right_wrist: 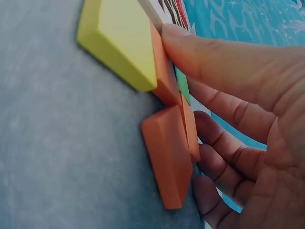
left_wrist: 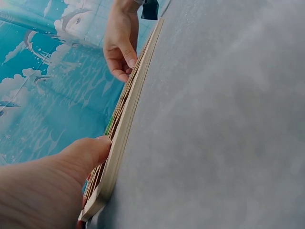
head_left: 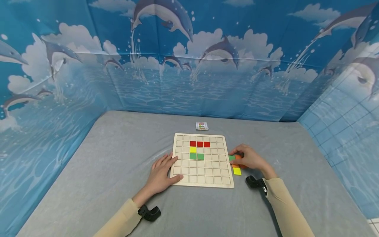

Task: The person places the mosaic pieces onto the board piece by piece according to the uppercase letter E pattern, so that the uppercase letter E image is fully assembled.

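A pale wooden grid board (head_left: 183,169) lies on the table with three red tiles (head_left: 200,144) in a row, a yellow tile (head_left: 193,149) below the leftmost one, and two green tiles (head_left: 200,156) under that. My left hand (head_left: 161,172) rests spread on the board's left edge, thumb near its lower corner. Just off the right edge my right hand (head_left: 247,157) pinches a loose green tile (head_left: 232,158) between thumb and forefinger. Under and beside those fingers are several orange tiles (right_wrist: 167,157), partly hidden, and a loose yellow tile (head_left: 237,171).
Behind the board lies a small printed card (head_left: 202,126) with a coloured grid pattern. The grey-covered table (head_left: 127,141) is backed by a blue dolphin-print curtain (head_left: 177,89). A black wrist camera (head_left: 149,213) sits on the left wrist, another (head_left: 256,182) on the right.
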Demonstrator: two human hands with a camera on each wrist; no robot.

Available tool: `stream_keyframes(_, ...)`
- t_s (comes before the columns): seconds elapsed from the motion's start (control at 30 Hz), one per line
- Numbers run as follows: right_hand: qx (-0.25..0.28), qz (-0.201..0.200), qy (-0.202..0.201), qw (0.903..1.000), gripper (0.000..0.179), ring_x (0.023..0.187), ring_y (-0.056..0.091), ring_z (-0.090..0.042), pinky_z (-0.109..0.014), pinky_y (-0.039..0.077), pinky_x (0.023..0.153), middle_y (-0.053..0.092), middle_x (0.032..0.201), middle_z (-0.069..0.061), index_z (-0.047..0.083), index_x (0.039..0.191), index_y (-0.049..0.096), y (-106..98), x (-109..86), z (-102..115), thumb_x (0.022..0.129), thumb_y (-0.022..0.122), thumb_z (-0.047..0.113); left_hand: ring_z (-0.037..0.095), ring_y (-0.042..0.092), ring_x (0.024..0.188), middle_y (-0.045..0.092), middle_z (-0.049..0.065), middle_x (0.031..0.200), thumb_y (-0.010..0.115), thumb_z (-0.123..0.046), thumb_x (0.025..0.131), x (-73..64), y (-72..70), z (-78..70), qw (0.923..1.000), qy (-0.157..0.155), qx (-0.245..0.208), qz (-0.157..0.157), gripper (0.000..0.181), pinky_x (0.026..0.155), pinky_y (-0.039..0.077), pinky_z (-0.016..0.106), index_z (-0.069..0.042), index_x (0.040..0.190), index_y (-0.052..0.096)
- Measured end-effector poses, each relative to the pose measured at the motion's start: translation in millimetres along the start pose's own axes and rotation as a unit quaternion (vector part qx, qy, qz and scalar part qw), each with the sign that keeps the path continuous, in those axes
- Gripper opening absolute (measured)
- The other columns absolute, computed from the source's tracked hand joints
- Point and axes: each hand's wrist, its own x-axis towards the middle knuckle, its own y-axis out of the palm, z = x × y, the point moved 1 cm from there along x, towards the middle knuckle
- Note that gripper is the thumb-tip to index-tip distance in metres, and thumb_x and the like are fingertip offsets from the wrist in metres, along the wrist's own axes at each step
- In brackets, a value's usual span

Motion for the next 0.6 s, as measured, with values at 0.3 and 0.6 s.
stream_keyframes(0.3, 0.003, -0.011, 0.012, 0.9999, 0.021, 0.082, 0.046, -0.023, -0.038, 0.042, 0.072, 0.055, 0.096, -0.007, 0.005, 0.097, 0.07, 1.3, 0.6, -1.2, 0.081, 0.077, 0.017, 0.028, 0.019, 0.14, 0.029, 0.009, 0.152, 0.067, -0.05, 0.083, -0.5, -1.1, -0.6, 1.0, -0.001, 0.001, 0.0, 0.075, 0.106, 0.014, 0.051, -0.016, 0.145, 0.042)
stream_keyframes(0.6, 0.008, -0.017, 0.038, 0.9991, 0.02, 0.083, 0.048, -0.023, -0.037, 0.043, 0.073, 0.055, 0.098, -0.009, 0.004, 0.097, 0.068, 0.9, -0.5, 2.9, 0.082, 0.076, 0.014, 0.028, 0.019, 0.14, 0.029, 0.009, 0.152, 0.066, -0.051, 0.084, -0.3, -1.8, -1.2, 1.0, -0.003, 0.002, 0.004, 0.075, 0.106, 0.014, 0.051, -0.016, 0.146, 0.041)
